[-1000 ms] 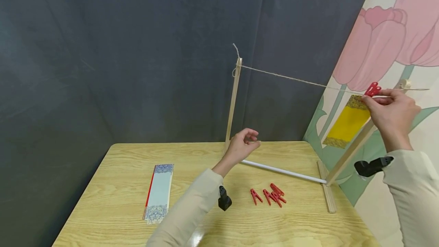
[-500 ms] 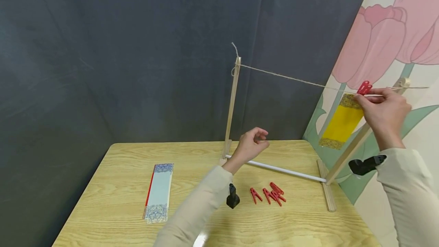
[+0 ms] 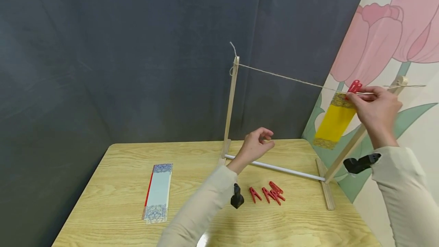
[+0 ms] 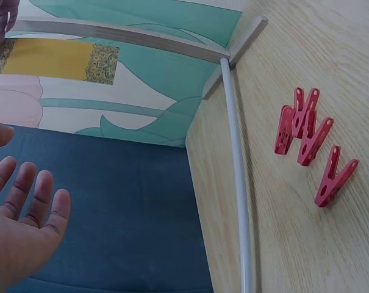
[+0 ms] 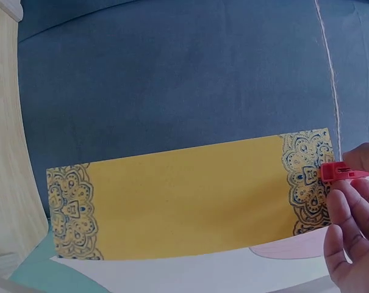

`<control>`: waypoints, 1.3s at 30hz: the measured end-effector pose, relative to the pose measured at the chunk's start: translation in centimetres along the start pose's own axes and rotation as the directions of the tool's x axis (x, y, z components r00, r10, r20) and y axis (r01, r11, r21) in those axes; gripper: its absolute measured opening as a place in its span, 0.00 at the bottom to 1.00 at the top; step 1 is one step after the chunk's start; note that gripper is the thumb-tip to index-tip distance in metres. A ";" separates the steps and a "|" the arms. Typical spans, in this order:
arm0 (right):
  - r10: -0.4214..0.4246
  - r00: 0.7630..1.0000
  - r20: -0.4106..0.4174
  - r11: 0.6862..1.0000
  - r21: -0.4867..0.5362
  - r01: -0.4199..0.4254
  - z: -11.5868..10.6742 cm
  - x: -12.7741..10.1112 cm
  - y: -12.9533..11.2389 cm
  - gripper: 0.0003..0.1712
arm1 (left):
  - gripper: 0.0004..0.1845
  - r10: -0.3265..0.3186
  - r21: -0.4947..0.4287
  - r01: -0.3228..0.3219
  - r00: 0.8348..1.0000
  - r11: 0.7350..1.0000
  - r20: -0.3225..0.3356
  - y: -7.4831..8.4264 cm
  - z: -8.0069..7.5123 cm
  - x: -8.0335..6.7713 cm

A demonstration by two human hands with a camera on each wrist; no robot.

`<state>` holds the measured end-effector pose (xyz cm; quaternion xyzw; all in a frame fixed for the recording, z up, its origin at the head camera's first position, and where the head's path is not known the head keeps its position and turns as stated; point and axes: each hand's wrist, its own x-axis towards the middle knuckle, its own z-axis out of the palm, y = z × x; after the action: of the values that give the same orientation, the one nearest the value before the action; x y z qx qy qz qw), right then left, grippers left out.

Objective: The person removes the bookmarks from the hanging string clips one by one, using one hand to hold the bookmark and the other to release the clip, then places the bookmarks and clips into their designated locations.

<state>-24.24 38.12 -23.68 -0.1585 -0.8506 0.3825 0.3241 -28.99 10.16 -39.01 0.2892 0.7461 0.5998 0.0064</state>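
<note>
On the counter (image 3: 113, 216), at about nine o'clock from my left hand, a pale blue paper strip (image 3: 158, 193) with patterned ends and a red edge lies flat, not yet hung. My left hand (image 3: 255, 146) hovers above the white rod (image 3: 277, 169) that joins the two wooden feet of the frame. Its fingers (image 4: 32, 195) are loosely spread and a little curled, holding nothing.

At five o'clock from that hand, four spare red pegs (image 3: 269, 193) lie close together on the light wood grain of the counter. They are hard, glossy plastic, each splayed like a narrow A.

The left wooden post (image 3: 230, 102) stands upright and slim, with rough twine (image 3: 288, 78) knotted at its top and running toward three o'clock, sloping slightly down to the leaning right post (image 3: 356, 136).

The yellow paper strip (image 3: 334, 121) hangs from the twine near its right end. It is flat, matte and oblong, with ornate gold-and-blue floral bands at both ends. My right hand (image 3: 375, 108) is up at its top edge, at one o'clock from the left hand, and my fingers (image 5: 349, 226) pinch the red peg (image 3: 354, 86) that clamps the strip to the twine.

I judge that one strip is as good as pegged. The blue strip and the four pegs are still waiting.
</note>
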 end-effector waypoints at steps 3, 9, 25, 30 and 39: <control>-0.001 1.000 0.004 1.000 0.000 0.001 0.3 -0.1 -0.2 0.22 | 0.12 -0.004 -0.010 0.004 1.000 1.000 -0.003 0.1 0.2 0.0; 0.008 1.000 0.018 1.000 0.021 -0.008 0.9 -0.2 -0.4 0.26 | 0.11 -0.018 -0.021 0.018 1.000 1.000 0.001 0.4 0.5 0.0; -0.062 0.998 -0.029 0.997 0.048 0.063 0.4 0.0 -1.3 0.15 | 0.10 0.000 -0.034 0.000 1.000 0.999 -0.010 0.9 2.0 0.8; -0.145 0.989 -0.033 0.987 0.070 0.147 0.2 0.3 -1.2 0.19 | 0.10 -0.011 -0.042 0.010 1.000 0.999 -0.008 1.0 2.7 1.1; -0.311 0.944 0.110 0.949 -0.016 0.314 -0.8 1.6 -1.4 0.25 | 0.10 -0.020 -0.080 0.019 1.000 0.997 -0.016 1.0 3.5 1.6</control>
<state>-24.87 38.48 -21.58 -0.0064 -0.8873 0.3201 0.3321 -28.66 14.14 -38.55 0.2765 0.7243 0.6313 0.0175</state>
